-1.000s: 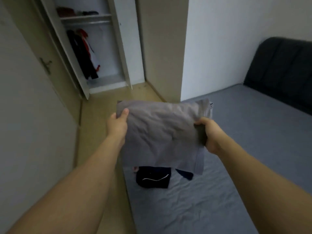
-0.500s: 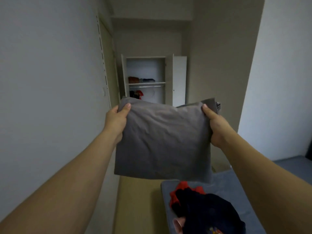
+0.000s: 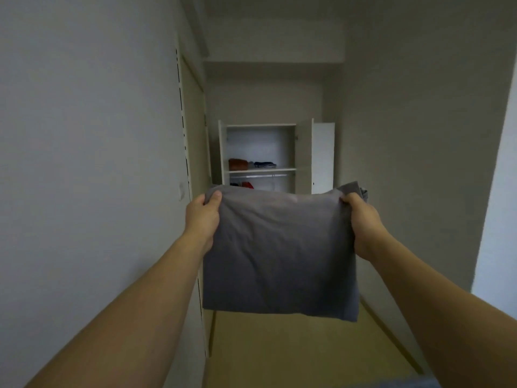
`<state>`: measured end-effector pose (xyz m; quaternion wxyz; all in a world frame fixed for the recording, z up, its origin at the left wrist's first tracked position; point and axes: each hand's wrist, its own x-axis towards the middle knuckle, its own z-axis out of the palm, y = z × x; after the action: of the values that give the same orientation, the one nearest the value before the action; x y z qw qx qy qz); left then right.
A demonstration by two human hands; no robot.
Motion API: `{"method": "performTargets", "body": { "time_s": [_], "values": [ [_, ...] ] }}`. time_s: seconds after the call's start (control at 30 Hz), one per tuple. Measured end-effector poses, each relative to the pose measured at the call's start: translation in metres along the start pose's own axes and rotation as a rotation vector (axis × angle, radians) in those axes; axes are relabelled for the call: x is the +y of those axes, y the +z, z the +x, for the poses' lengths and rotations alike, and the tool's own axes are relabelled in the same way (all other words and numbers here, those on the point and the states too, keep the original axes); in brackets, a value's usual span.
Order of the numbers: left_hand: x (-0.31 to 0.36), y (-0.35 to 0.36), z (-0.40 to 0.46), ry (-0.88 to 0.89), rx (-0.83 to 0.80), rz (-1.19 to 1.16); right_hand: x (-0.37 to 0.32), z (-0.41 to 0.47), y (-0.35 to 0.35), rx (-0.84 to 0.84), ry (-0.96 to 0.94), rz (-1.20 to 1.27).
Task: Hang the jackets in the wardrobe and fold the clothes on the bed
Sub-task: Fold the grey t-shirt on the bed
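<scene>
Pale walls run down a narrow passage to the open wardrobe (image 3: pixel 261 155) at the far end, folded clothes (image 3: pixel 251 164) on its shelf and something red hanging under the rail. I hold the folded grey garment (image 3: pixel 279 253) up in front of me, above the tan floor (image 3: pixel 293 354): my left hand (image 3: pixel 202 217) pinches its upper left corner, my right hand (image 3: pixel 362 219) grips the upper right
</scene>
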<state>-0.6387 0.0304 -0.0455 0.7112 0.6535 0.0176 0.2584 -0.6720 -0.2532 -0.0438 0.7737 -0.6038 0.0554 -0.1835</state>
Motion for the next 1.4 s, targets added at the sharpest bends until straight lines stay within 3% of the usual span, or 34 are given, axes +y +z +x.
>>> {"method": "performTargets", "body": {
  "time_s": [0.1, 0.33, 0.6, 0.8, 1.1, 1.4],
  "values": [
    [-0.012, 0.019, 0.087, 0.034, 0.049, 0.037, 0.007, 0.082, 0.047, -0.023, 0.032, -0.002],
    [-0.087, 0.049, 0.296, 0.107, 0.145, 0.109, 0.07, 0.28, 0.164, -0.03, -0.101, -0.038],
    [-0.188, 0.125, 0.539, 0.127, 0.081, 0.133, 0.149, 0.514, 0.28, 0.141, -0.1, -0.007],
    [-0.255, 0.212, 0.708, 0.128, 0.054, 0.153, 0.177, 0.678, 0.328, 0.223, -0.132, -0.053],
    [-0.383, 0.329, 0.923, 0.166, -0.003, 0.156, 0.234, 0.941, 0.376, 0.105, -0.136, -0.081],
    [-0.462, 0.441, 1.147, 0.198, 0.047, 0.198, 0.296, 1.212, 0.453, 0.129, -0.186, -0.131]
  ]
}}
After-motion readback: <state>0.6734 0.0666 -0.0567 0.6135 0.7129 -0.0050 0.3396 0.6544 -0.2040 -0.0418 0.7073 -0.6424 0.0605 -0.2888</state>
